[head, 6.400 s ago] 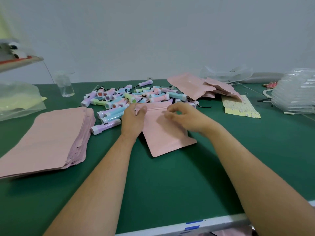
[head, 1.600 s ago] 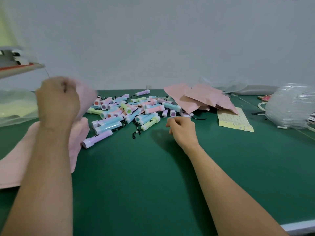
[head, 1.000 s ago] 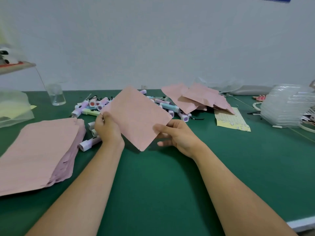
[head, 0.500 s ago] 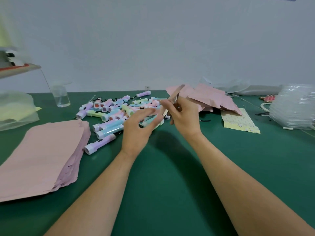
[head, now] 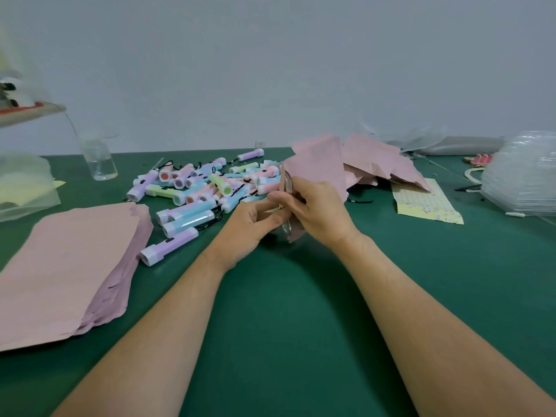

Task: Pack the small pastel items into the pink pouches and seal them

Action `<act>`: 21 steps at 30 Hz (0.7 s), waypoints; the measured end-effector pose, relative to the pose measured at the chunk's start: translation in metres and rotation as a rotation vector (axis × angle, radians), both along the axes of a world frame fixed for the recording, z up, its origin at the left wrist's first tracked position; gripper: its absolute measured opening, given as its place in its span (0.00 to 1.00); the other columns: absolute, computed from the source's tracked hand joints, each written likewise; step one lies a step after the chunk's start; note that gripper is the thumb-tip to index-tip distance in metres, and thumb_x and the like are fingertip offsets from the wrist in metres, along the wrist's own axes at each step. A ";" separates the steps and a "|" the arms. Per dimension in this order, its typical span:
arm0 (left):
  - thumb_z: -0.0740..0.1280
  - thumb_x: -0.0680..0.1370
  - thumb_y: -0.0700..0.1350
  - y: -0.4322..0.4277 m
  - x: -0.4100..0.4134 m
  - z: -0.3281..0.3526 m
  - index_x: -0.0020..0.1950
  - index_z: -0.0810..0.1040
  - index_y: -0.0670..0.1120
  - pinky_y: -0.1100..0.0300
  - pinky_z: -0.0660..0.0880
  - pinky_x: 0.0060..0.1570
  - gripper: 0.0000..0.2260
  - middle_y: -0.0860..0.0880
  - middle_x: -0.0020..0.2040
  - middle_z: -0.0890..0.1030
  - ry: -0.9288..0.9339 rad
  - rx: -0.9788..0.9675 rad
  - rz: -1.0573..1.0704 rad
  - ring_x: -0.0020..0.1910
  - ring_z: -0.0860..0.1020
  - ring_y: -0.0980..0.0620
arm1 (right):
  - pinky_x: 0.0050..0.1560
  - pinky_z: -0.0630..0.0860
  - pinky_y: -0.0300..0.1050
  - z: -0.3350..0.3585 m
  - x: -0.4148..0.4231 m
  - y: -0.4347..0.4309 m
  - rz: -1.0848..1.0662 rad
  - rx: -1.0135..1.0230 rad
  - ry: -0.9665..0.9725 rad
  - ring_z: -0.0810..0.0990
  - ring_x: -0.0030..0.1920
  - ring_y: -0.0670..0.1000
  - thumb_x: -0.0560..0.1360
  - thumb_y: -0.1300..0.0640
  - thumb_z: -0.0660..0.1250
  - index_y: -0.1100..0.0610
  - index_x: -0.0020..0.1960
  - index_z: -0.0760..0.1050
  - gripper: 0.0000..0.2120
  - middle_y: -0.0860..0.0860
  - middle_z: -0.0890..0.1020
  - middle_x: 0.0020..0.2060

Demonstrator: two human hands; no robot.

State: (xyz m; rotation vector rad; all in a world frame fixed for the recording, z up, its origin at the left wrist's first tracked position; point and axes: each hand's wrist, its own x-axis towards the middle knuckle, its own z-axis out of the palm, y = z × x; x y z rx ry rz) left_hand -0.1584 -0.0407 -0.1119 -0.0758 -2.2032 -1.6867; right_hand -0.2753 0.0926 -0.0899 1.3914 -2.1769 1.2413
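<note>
Tabletop (head: 285,311): green surface.
Pouch stack (head: 66,260): flat pink pouches, near left.
Left hand (head: 255,218): fingers curled, pinching the pouch's near edge.
Right hand (head: 322,209): grips the same pouch from the right.
Held pouch (head: 319,164): matte pink, edge-on, raised over mid-tabletop; silvery lining shows at its edge.
Pastel items (head: 204,188): heaped just behind the hands; purple, blue, green and pink bodies, white ends.
Far pouches (head: 379,161): loose heap, right rear.

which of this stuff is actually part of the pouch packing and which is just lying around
Part of the job: pink pouch held by left hand and right hand; pile of pastel items; stack of flat pink pouches; heap of pink pouches at the back.

Lying about: clear cup; yellow patterned sheet; stack of clear plastic trays; clear bag, far left.
</note>
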 end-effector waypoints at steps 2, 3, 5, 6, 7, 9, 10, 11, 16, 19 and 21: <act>0.66 0.86 0.49 -0.002 -0.001 -0.001 0.63 0.86 0.51 0.51 0.74 0.72 0.11 0.50 0.59 0.87 -0.019 0.025 0.008 0.62 0.84 0.51 | 0.34 0.74 0.58 0.001 0.002 0.001 -0.004 0.008 0.009 0.76 0.31 0.59 0.79 0.41 0.68 0.61 0.38 0.73 0.24 0.55 0.78 0.28; 0.66 0.85 0.50 -0.003 -0.001 -0.001 0.61 0.87 0.53 0.51 0.74 0.72 0.11 0.50 0.59 0.88 -0.032 0.035 0.008 0.62 0.84 0.51 | 0.33 0.74 0.58 0.001 0.004 0.001 -0.003 0.008 0.011 0.76 0.30 0.59 0.79 0.41 0.68 0.59 0.36 0.70 0.24 0.55 0.78 0.27; 0.66 0.85 0.50 -0.003 -0.001 -0.002 0.59 0.87 0.54 0.51 0.77 0.68 0.10 0.50 0.56 0.88 -0.032 0.023 0.036 0.59 0.85 0.49 | 0.33 0.74 0.57 0.001 0.006 0.001 0.001 0.032 0.031 0.75 0.31 0.59 0.80 0.42 0.68 0.57 0.36 0.69 0.23 0.54 0.77 0.28; 0.66 0.85 0.47 -0.001 -0.002 -0.002 0.58 0.87 0.54 0.51 0.79 0.65 0.09 0.50 0.55 0.88 -0.007 -0.013 0.075 0.57 0.85 0.47 | 0.34 0.74 0.57 0.001 0.006 0.001 0.002 0.055 0.055 0.75 0.31 0.59 0.81 0.42 0.67 0.57 0.36 0.68 0.23 0.54 0.77 0.28; 0.66 0.85 0.44 0.000 -0.002 -0.003 0.57 0.87 0.53 0.52 0.80 0.62 0.09 0.51 0.53 0.88 0.030 -0.068 0.131 0.55 0.85 0.47 | 0.34 0.74 0.56 0.001 0.006 0.001 0.003 0.078 0.073 0.74 0.31 0.58 0.81 0.42 0.66 0.55 0.36 0.68 0.22 0.52 0.77 0.28; 0.66 0.83 0.42 0.004 -0.003 -0.006 0.56 0.86 0.53 0.52 0.82 0.55 0.10 0.52 0.49 0.88 0.090 -0.192 0.245 0.50 0.85 0.49 | 0.32 0.71 0.51 0.001 0.007 0.002 0.008 0.113 0.075 0.74 0.29 0.53 0.82 0.42 0.66 0.51 0.34 0.64 0.22 0.48 0.75 0.27; 0.66 0.83 0.42 0.005 -0.003 -0.007 0.54 0.86 0.52 0.48 0.82 0.53 0.09 0.51 0.45 0.87 0.096 -0.239 0.294 0.47 0.85 0.47 | 0.31 0.68 0.47 0.002 0.007 0.002 0.005 0.117 0.075 0.73 0.28 0.49 0.82 0.42 0.66 0.49 0.34 0.63 0.23 0.45 0.74 0.26; 0.66 0.83 0.42 0.005 -0.004 -0.009 0.52 0.86 0.50 0.42 0.82 0.50 0.09 0.49 0.42 0.87 0.094 -0.265 0.335 0.44 0.84 0.43 | 0.29 0.66 0.43 0.003 0.007 0.002 -0.003 0.115 0.074 0.72 0.27 0.47 0.81 0.41 0.66 0.48 0.33 0.63 0.23 0.44 0.73 0.25; 0.65 0.85 0.42 0.002 -0.005 -0.007 0.47 0.87 0.49 0.52 0.79 0.35 0.12 0.51 0.34 0.85 0.133 -0.255 0.553 0.31 0.78 0.51 | 0.31 0.73 0.52 0.003 0.004 0.003 0.006 0.112 0.036 0.77 0.29 0.57 0.81 0.44 0.68 0.54 0.34 0.65 0.23 0.52 0.76 0.27; 0.65 0.83 0.40 -0.002 -0.004 -0.006 0.35 0.80 0.52 0.70 0.66 0.29 0.17 0.60 0.26 0.76 0.236 -0.219 0.778 0.27 0.69 0.60 | 0.30 0.67 0.48 0.000 0.006 0.008 -0.133 0.147 0.205 0.71 0.30 0.58 0.77 0.52 0.71 0.52 0.32 0.63 0.21 0.50 0.72 0.26; 0.65 0.81 0.40 0.002 -0.003 -0.006 0.40 0.84 0.49 0.72 0.70 0.33 0.12 0.61 0.30 0.79 0.293 -0.217 0.849 0.31 0.76 0.62 | 0.31 0.61 0.45 -0.001 0.008 0.009 -0.323 0.105 0.239 0.69 0.30 0.56 0.72 0.51 0.70 0.53 0.32 0.63 0.18 0.49 0.71 0.26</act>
